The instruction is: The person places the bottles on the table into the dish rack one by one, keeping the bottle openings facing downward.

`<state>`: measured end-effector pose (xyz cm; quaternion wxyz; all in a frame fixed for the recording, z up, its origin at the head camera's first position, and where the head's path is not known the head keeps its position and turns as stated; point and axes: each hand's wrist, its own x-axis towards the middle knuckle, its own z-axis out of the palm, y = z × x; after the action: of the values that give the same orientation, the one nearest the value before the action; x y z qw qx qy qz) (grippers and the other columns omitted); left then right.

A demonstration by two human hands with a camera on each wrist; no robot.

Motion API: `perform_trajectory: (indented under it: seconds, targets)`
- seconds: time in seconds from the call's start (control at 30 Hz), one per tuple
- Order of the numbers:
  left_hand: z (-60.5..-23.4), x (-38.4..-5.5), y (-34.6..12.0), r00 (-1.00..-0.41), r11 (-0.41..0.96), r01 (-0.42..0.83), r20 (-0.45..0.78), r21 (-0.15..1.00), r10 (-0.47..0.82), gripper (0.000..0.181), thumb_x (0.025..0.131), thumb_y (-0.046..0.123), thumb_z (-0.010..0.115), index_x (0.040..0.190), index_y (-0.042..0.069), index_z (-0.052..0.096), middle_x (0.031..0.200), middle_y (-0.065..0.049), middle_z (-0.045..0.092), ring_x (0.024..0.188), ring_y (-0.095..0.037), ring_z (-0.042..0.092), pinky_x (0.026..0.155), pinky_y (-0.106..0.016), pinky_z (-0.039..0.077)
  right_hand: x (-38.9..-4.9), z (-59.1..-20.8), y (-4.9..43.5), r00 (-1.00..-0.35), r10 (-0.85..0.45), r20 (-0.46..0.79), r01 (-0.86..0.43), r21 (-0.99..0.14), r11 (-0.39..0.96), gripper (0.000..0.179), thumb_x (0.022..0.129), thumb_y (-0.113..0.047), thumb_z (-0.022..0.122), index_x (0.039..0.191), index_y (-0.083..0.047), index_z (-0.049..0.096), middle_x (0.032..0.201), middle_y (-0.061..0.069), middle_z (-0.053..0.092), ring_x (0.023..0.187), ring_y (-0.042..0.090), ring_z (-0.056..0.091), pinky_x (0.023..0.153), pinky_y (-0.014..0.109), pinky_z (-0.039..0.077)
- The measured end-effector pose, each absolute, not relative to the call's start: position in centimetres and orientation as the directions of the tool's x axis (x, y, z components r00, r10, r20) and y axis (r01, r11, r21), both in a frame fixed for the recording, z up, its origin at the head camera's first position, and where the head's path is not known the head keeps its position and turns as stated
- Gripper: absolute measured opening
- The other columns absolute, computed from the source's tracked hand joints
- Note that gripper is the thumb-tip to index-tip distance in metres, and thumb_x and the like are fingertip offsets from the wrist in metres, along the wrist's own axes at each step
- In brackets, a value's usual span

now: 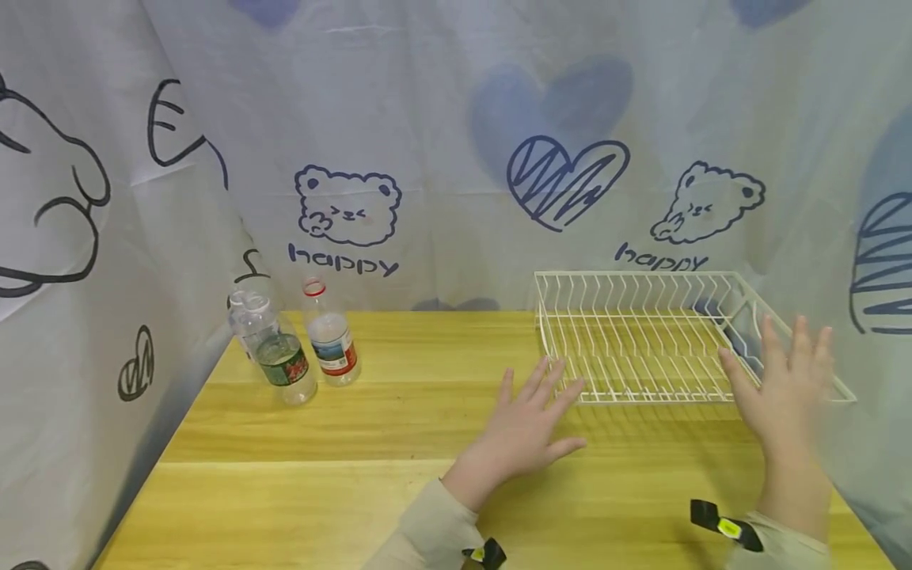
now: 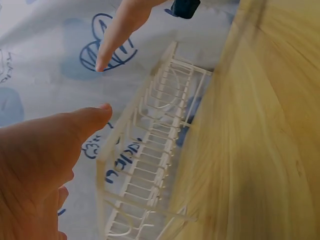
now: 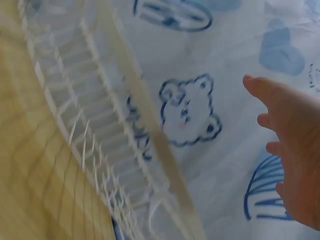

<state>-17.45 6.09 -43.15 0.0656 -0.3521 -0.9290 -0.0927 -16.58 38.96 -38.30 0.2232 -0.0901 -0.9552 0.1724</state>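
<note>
A white wire dish rack (image 1: 641, 336) stands at the back right of the wooden table. My left hand (image 1: 523, 427), fingers spread, hovers by the rack's front left corner and holds nothing. On the other side, my right hand (image 1: 787, 388) is raised with spread fingers and overlaps the rack's right end in the head view. In the left wrist view, the left hand (image 2: 45, 160) appears apart from the rack (image 2: 150, 150), with a finger of the other hand above. The right wrist view has the right hand (image 3: 295, 145) apart from the rack's slanting wires (image 3: 100, 100), its palm bare.
Clear plastic bottles stand together at the table's back left: one with a green label (image 1: 285, 364) and one with a red neck ring and blue-red label (image 1: 333, 348). A printed curtain (image 1: 442, 142) hangs behind and beside the wooden table (image 1: 306, 491).
</note>
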Motion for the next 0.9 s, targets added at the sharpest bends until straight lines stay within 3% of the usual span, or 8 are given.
perform_trajectory:
  seconds: [0.3, 0.43, 0.6, 0.9]
  targets:
    - [-44.0, -18.8, 8.6, -0.735, 0.725, 0.679, 0.110, 0.120, 0.670, 0.079, 0.093, 0.071, 0.029, 0.153, 0.039, -0.011, 0.164, 0.003, -0.011, 0.152, -0.019, -0.012, 0.118, -0.061, 0.005, -17.7, -41.2, 45.8, -0.940, 0.180, 0.290, 0.100, -0.270, 0.958, 0.080, 0.099, -0.059, 0.032, 0.157, -0.013, 0.001, 0.159, 0.025, -0.014, 0.145, 0.044, -0.023, 0.115, 0.063, -0.012]
    - [-44.6, -18.8, 9.1, -0.738, 0.728, 0.675, 0.097, 0.121, 0.668, 0.080, 0.093, 0.070, 0.033, 0.156, 0.037, -0.003, 0.166, 0.002, -0.003, 0.153, -0.020, -0.008, 0.118, -0.061, 0.009, -18.0, -42.4, 47.8, -0.957, 0.167, 0.239, 0.098, -0.273, 0.957, 0.078, 0.100, -0.056, 0.031, 0.156, -0.011, -0.001, 0.158, 0.027, -0.015, 0.144, 0.044, -0.027, 0.114, 0.063, -0.015]
    - [-44.9, -18.7, 9.2, -0.746, 0.729, 0.665, 0.100, 0.161, 0.658, 0.080, 0.092, 0.067, 0.042, 0.156, 0.037, 0.002, 0.166, 0.004, 0.007, 0.154, -0.019, -0.004, 0.116, -0.062, 0.015, -18.1, -43.5, 49.2, -0.967, 0.171, 0.190, 0.112, -0.289, 0.951, 0.081, 0.101, -0.054, 0.029, 0.153, 0.003, 0.004, 0.155, 0.033, -0.012, 0.142, 0.049, -0.023, 0.112, 0.069, -0.008]
    - [-44.8, -18.4, 9.2, -0.757, 0.740, 0.651, 0.077, 0.169, 0.649, 0.081, 0.092, 0.066, 0.044, 0.154, 0.041, -0.001, 0.165, 0.007, 0.004, 0.154, -0.017, -0.004, 0.115, -0.061, 0.020, -17.8, -44.5, 49.8, -0.969, 0.203, 0.137, 0.155, -0.299, 0.941, 0.086, 0.101, -0.056, 0.026, 0.149, 0.011, -0.001, 0.149, 0.042, -0.011, 0.139, 0.056, -0.020, 0.110, 0.071, -0.010]
